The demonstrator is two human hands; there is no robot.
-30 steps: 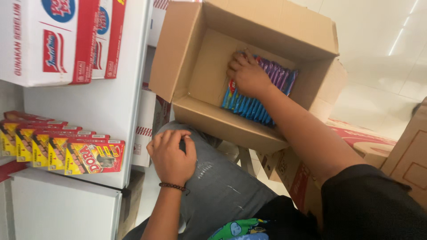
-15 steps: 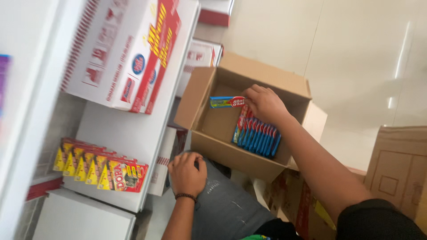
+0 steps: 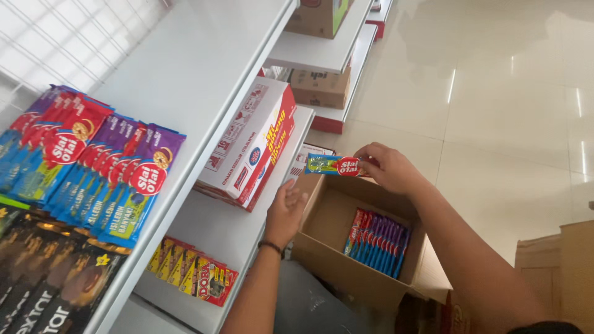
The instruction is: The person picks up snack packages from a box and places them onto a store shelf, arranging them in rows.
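Shop aisle with glossy pale floor tiles (image 3: 507,111) on the right and white shelves (image 3: 204,68) stepping down the left side. On the upper shelf, far left: rows of biscuit packs (image 3: 105,167), blue, red and purple, lying flat and overlapping. On the middle shelf: a white and red carton (image 3: 250,148) lying flat, and nearer, a row of small yellow and red boxes (image 3: 192,272) standing on edge. Open cardboard box (image 3: 334,222) low in the middle, beside the shelf edge, with a row of blue and purple packs (image 3: 377,238) standing on end inside along its right wall. Right hand (image 3: 387,168) raised above the box's far rim, fingers pinching the right end of one biscuit pack (image 3: 331,164), held level in the air, clear of box and shelf. Left hand (image 3: 286,213) loosely curled, holding nothing, resting at the middle shelf's edge just beside the box's left flap; dark bead bracelet (image 3: 270,247) on the wrist. Brown cartons (image 3: 318,86) on farther shelves, another (image 3: 560,272) at near right.
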